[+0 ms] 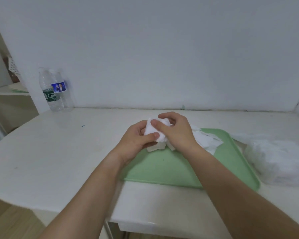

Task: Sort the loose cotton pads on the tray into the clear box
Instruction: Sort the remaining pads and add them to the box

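Note:
A green tray lies on the white table in front of me. Loose white cotton pads are heaped at its far right part. Above the tray's far left corner both hands hold a small stack of white cotton pads. My left hand grips the stack from below and the left, thumb across its front. My right hand pinches the stack from the right and above. A clear box, blurred and filled with white pads, stands just right of the tray.
Two clear water bottles stand at the back left by the wall. The white table curves away at the left, with a shelf beyond it. The wall runs close behind the tray.

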Motion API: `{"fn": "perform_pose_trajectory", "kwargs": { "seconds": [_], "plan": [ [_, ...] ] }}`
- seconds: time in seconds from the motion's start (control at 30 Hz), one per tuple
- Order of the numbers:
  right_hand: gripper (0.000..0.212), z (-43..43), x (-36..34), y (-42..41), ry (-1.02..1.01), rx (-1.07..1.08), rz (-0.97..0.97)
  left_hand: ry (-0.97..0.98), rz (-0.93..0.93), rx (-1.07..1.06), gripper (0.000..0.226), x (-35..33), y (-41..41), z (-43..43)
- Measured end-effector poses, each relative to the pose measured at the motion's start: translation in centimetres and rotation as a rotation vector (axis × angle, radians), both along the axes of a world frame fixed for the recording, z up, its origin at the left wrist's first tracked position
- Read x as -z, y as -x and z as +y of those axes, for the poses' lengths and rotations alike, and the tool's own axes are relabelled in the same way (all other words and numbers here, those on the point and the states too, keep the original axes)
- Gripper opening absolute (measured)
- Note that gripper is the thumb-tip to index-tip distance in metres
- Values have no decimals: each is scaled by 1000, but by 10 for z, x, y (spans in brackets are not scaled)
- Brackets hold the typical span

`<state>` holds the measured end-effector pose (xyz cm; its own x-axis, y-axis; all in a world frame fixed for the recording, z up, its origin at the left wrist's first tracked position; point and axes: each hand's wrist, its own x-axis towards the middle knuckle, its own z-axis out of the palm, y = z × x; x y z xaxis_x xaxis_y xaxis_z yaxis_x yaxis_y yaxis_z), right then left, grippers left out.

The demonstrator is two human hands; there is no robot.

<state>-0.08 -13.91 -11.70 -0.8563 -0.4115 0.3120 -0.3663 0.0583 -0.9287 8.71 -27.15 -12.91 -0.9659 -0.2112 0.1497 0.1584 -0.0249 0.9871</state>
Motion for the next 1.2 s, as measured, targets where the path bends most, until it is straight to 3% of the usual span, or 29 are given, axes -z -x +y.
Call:
{"fn": "perform_pose_trajectory", "kwargs": {
  "seconds": [0.13,0.33,0.5,0.63,0.73,0.93,1.07,1.2],
  "plan": [
    [15,23,-15,-1,-120,-83,65,32,-1,-44,40,-7,-8,18],
    [22,91,-43,5,-403,-102,162,118,-57,-148,42,-12,-8,70],
    [20,152,-66,7,-635,-189,204,126,-106,-50,32,-18,0,125],
    [12,205,-78,24,-517,-81,146,121,-151,-31,5,-21,10,168],
    [13,246,-86,38,-421,48,105,198,-138,-46,8,-23,21,192],
    [16,313,-92,55,-458,191,77,577,16,-91,7,-37,63,241],
    [17,337,-92,60,-471,254,81,892,79,47,31,-55,88,264],
    [17,360,-88,67,-469,296,71,1119,-117,241,82,-59,115,291]
  ]
}}
